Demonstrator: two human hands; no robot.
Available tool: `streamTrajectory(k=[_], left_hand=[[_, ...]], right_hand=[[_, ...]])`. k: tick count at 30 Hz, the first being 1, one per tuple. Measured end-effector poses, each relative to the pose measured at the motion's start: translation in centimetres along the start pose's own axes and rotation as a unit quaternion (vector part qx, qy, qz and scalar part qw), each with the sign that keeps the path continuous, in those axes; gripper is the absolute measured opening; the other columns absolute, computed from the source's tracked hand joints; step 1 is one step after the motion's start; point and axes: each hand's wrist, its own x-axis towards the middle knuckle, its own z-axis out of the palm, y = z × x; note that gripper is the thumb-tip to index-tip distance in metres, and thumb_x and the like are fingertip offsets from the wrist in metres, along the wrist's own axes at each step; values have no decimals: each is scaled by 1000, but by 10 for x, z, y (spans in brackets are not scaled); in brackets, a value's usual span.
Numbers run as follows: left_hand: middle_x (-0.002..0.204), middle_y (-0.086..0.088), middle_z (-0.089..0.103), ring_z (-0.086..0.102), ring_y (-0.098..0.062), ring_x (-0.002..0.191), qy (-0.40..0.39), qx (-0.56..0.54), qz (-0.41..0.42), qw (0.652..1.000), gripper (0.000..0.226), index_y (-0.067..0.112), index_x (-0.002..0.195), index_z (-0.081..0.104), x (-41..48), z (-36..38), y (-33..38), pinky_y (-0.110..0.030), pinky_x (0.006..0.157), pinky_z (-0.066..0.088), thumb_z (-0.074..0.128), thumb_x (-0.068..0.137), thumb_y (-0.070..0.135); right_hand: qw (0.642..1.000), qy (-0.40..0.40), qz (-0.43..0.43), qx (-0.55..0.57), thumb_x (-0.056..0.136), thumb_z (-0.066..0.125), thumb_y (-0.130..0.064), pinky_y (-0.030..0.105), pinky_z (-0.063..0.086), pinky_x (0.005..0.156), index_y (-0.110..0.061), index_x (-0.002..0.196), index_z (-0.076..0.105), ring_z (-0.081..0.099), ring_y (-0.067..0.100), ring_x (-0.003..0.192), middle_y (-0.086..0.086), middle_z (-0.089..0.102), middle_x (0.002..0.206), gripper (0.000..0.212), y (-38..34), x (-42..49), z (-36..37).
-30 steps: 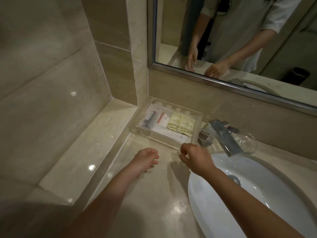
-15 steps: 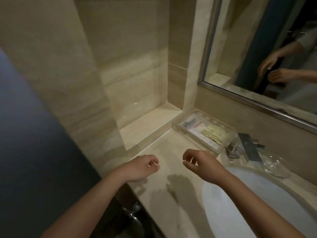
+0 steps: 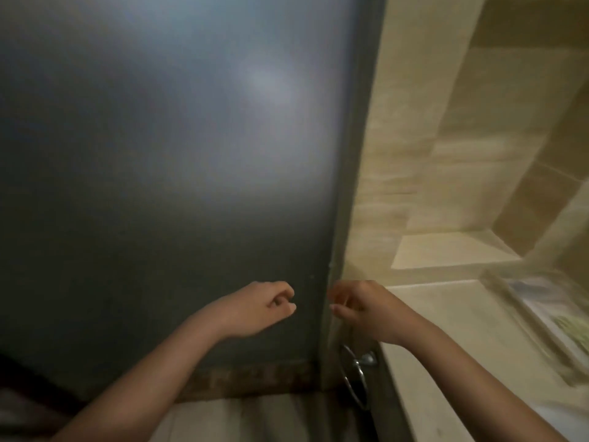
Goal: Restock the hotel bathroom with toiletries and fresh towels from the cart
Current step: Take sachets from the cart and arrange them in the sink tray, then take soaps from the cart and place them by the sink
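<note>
Head view caught the clear toiletry tray (image 3: 526,317) at the far right on the beige counter (image 3: 446,317), too blurred to tell what was in it. Both hands hung in the air well apart from it, holding nothing. The left hand (image 3: 258,309) was loosely curled before a dark frosted glass panel (image 3: 175,154), and the right hand (image 3: 366,311) was loosely curled above the counter's left end. A metal towel ring (image 3: 353,382) hung below the right wrist. Beige wall tiles (image 3: 430,122) and a ledge (image 3: 452,250) rose behind.

the toiletry tray (image 3: 526,320) is motion-blurred, cut by the right edge.
</note>
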Motion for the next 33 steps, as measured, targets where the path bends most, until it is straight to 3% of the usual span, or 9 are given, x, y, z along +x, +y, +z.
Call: streamTrajectory(k=[6, 10, 13, 18, 21, 33], left_hand=[[129, 5, 55, 53, -6, 113, 93, -24, -72, 993, 41, 22, 132, 46, -99, -29, -57, -23, 96, 43, 43, 95, 40], [127, 5, 56, 55, -3, 109, 172, -32, -115, 978, 39, 22, 130, 47, -188, -43, -101, -19, 92, 44, 46, 94, 39], [121, 5, 61, 58, -2, 104, 215, -35, -140, 966, 37, 21, 126, 50, -258, -48, -137, -20, 91, 45, 48, 93, 37], [112, 5, 63, 60, -5, 99, 271, -46, -192, 942, 33, 17, 123, 53, -366, -50, -192, -17, 86, 45, 50, 93, 32], [112, 7, 61, 58, -2, 100, 288, -67, -222, 929, 33, 22, 123, 52, -421, -45, -220, -22, 91, 46, 49, 93, 35], [108, 16, 62, 57, 7, 99, 414, -137, -334, 835, 27, 28, 118, 55, -576, -45, -318, -7, 82, 43, 51, 92, 35]], right_hand=[[992, -56, -111, -39, 91, 53, -36, 35, 50, 76, -24, 95, 57, 61, 15, 82, -7, 64, 88, 13, -94, 42, 23], [976, -91, -195, -24, 93, 53, -30, 26, 48, 73, -30, 92, 55, 58, 7, 77, -12, 60, 86, 3, -182, 62, 49], [964, -108, -242, -7, 92, 54, -26, 26, 47, 73, -28, 89, 56, 57, 7, 77, -16, 57, 80, 4, -250, 67, 77], [944, -139, -300, 15, 92, 55, -27, 20, 45, 73, -21, 102, 63, 58, 7, 79, -17, 59, 84, 14, -358, 62, 130], [929, -161, -332, 30, 92, 54, -29, 26, 48, 78, -21, 103, 63, 61, 9, 83, -11, 64, 91, 16, -413, 59, 159], [862, -249, -440, 35, 92, 54, -32, 18, 45, 82, -23, 106, 64, 61, 5, 93, -17, 62, 96, 19, -603, 89, 242]])
